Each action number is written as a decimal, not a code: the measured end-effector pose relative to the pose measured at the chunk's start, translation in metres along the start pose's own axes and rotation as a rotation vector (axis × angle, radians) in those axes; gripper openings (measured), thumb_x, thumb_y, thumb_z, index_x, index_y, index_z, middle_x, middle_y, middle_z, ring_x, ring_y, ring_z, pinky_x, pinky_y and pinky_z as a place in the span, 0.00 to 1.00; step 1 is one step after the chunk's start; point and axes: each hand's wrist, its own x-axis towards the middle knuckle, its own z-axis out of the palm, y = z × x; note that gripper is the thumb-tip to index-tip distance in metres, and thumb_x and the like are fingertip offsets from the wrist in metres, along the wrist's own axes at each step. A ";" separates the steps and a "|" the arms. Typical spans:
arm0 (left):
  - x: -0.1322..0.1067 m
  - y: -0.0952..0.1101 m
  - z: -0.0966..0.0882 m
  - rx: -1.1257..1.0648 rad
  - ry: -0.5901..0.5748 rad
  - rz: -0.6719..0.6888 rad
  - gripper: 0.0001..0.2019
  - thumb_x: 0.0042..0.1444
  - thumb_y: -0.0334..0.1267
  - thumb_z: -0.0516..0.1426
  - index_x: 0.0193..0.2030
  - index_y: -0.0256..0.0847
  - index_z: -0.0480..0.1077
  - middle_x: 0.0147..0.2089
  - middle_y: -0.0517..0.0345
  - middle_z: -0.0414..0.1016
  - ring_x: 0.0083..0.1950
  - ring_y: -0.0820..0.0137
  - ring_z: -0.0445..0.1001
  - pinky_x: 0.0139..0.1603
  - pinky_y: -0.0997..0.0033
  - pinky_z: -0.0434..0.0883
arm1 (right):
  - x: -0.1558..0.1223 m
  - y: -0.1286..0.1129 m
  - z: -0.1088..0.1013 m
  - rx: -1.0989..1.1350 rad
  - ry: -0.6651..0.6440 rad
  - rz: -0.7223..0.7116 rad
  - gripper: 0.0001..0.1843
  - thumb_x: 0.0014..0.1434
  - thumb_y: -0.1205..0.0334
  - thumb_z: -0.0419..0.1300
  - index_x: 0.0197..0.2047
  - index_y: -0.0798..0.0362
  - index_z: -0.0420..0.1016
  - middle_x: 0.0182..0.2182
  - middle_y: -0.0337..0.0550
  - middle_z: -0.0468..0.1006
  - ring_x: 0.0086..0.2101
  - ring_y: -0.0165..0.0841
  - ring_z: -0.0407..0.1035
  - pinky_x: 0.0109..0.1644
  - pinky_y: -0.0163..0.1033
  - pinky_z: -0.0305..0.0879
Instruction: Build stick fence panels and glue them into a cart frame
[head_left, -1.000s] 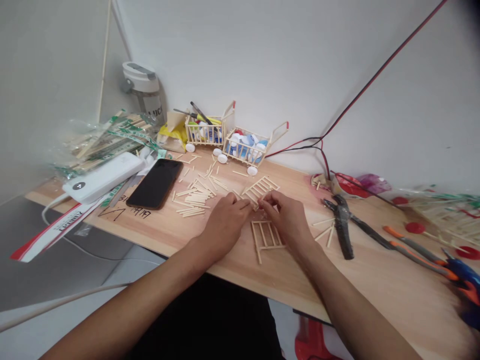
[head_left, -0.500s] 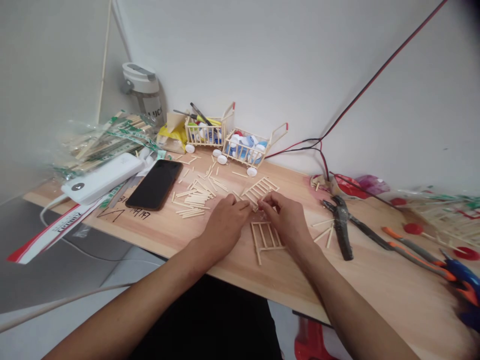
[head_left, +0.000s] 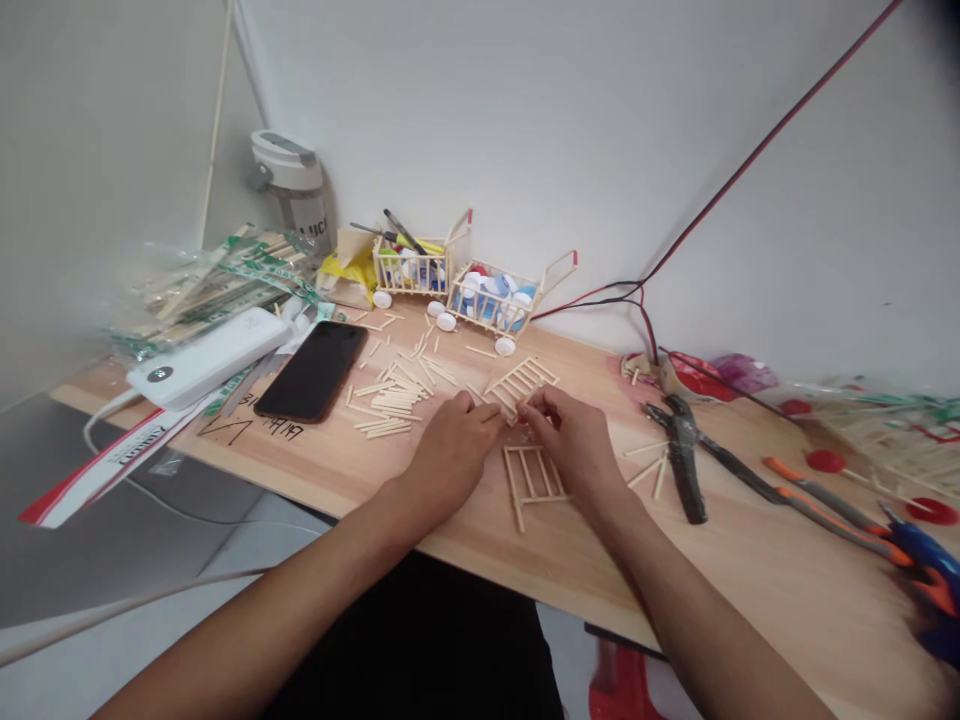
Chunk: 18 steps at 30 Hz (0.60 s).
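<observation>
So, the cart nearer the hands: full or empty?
Full, or close to it: the cart has white and blue pieces piled to about its top. How deep they go, can't tell.

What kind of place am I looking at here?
Probably a small craft bench against a wall: there's a pile of short cut sticks, two little stick-built carts with white wheels, and orange-handled pliers on the wooden tabletop.

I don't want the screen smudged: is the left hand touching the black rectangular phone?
Apart: the head view shows light-brown wooden tabletop and pale wooden sticks between the left hand and the black phone.
</observation>
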 end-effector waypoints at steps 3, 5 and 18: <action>0.000 0.000 0.000 0.005 0.006 -0.006 0.15 0.65 0.28 0.45 0.50 0.37 0.71 0.48 0.53 0.74 0.41 0.64 0.64 0.47 0.63 0.64 | 0.001 0.000 0.000 -0.002 0.003 -0.006 0.10 0.56 0.59 0.56 0.25 0.52 0.68 0.19 0.36 0.70 0.21 0.29 0.60 0.27 0.34 0.52; 0.000 0.000 0.000 0.004 0.011 -0.004 0.16 0.64 0.27 0.45 0.49 0.36 0.71 0.49 0.53 0.74 0.41 0.64 0.64 0.46 0.63 0.64 | 0.001 0.000 0.000 0.000 -0.003 -0.006 0.10 0.57 0.59 0.56 0.26 0.52 0.69 0.19 0.37 0.71 0.21 0.29 0.60 0.28 0.34 0.53; -0.001 -0.004 0.005 -0.029 0.033 0.001 0.15 0.64 0.28 0.45 0.50 0.37 0.71 0.50 0.54 0.74 0.41 0.64 0.63 0.47 0.62 0.64 | -0.002 0.002 0.000 0.029 -0.017 -0.020 0.07 0.58 0.60 0.58 0.32 0.52 0.74 0.25 0.38 0.77 0.26 0.31 0.69 0.33 0.34 0.60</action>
